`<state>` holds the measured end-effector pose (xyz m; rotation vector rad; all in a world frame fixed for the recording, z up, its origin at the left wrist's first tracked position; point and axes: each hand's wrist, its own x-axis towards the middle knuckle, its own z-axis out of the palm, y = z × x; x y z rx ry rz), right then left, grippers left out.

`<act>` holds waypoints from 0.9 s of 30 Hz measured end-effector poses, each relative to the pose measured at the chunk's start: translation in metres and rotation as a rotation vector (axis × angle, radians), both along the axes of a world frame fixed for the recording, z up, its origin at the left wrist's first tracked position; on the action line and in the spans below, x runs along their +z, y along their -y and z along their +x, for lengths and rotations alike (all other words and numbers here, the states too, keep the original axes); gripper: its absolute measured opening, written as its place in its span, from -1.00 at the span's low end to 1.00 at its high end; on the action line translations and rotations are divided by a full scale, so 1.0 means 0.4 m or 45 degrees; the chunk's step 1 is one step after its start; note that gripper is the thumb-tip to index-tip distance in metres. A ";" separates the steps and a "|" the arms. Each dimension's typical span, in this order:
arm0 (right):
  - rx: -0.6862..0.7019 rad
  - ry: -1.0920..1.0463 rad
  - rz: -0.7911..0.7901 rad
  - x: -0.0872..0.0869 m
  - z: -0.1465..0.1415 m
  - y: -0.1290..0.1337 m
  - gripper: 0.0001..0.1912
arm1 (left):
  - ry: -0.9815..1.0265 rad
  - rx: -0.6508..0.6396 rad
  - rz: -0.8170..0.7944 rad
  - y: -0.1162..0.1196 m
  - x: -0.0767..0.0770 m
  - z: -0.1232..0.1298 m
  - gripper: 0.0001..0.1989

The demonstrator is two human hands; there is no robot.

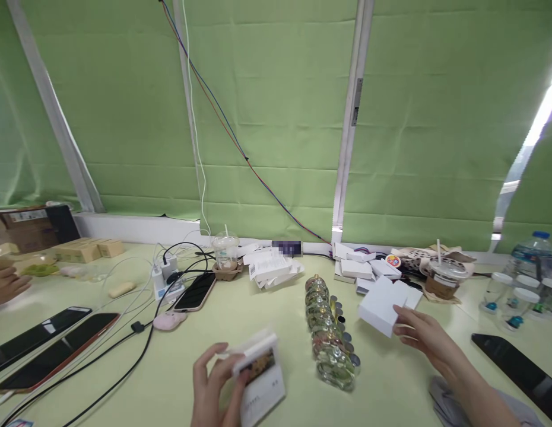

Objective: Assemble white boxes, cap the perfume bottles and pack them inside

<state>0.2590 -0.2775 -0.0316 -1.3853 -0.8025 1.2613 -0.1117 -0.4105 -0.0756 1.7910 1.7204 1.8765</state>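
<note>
My left hand (pixel 218 382) grips a small white box (pixel 263 397) with a dark printed picture near its top; the box is slightly blurred. Over on the right, the thumb and fingers of my right hand (pixel 421 332) close on the edge of a plain white box (pixel 378 305), which is tilted in front of other white boxes. Between my hands runs a row of small clear glass bottles (pixel 324 341), set close together. Several small round caps (pixel 347 337), dark and gold, lie along the right side of that row.
White boxes (pixel 276 270) are piled at the back, with more boxes (pixel 354 267) to their right. Lidded cups (pixel 225 255), cables (pixel 146 338) and phones (pixel 198 292) lie about. Capped jars (pixel 516 311) stand far right. Another person's hand (pixel 9 284) shows at the left edge.
</note>
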 end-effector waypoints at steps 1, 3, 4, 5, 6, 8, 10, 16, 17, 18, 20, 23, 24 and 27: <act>-0.024 0.065 -0.066 -0.019 0.025 -0.010 -0.66 | 0.052 0.035 -0.073 -0.011 0.009 -0.024 -0.81; -0.057 0.150 -0.123 -0.057 0.059 -0.026 -0.68 | 0.155 0.119 -0.209 -0.036 0.025 -0.078 -0.64; -0.064 0.172 -0.132 -0.075 0.069 -0.033 -0.69 | 0.182 0.169 -0.259 -0.051 0.032 -0.107 -0.54; -0.066 0.181 -0.131 -0.090 0.075 -0.039 -0.69 | 0.183 0.228 -0.305 -0.066 0.037 -0.138 -0.43; -0.066 0.182 -0.128 -0.103 0.078 -0.043 -0.69 | 0.147 0.270 -0.325 -0.083 0.042 -0.170 -0.33; -0.077 0.159 -0.099 -0.121 0.077 -0.048 -0.68 | 0.054 0.278 -0.368 -0.118 0.049 -0.233 -0.20; -0.114 0.126 -0.046 -0.130 0.072 -0.047 -0.64 | -0.009 0.290 -0.429 -0.153 0.059 -0.286 -0.13; -0.214 0.161 0.134 -0.142 0.069 -0.043 -0.53 | -0.523 0.490 -0.412 -0.230 0.109 -0.327 -0.38; -0.192 0.238 0.169 -0.146 0.069 -0.044 -0.56 | -0.621 0.512 -0.389 -0.242 0.118 -0.315 -0.42; -0.147 0.337 0.213 -0.149 0.067 -0.044 -0.59 | -0.708 0.498 -0.359 -0.255 0.127 -0.299 -0.44; -0.014 0.562 0.328 -0.151 0.059 -0.043 -0.64 | -0.835 0.355 -0.314 -0.289 0.141 -0.260 -0.45; 0.141 0.832 0.497 -0.145 0.039 -0.034 -0.68 | -0.935 0.035 -0.416 -0.365 0.158 -0.204 -0.38; 0.170 0.890 0.530 -0.143 0.032 -0.030 -0.68 | -0.947 -0.011 -0.459 -0.395 0.162 -0.190 -0.33; 0.256 0.991 0.568 -0.140 0.018 -0.021 -0.70 | -0.948 -0.070 -0.556 -0.485 0.172 -0.166 -0.25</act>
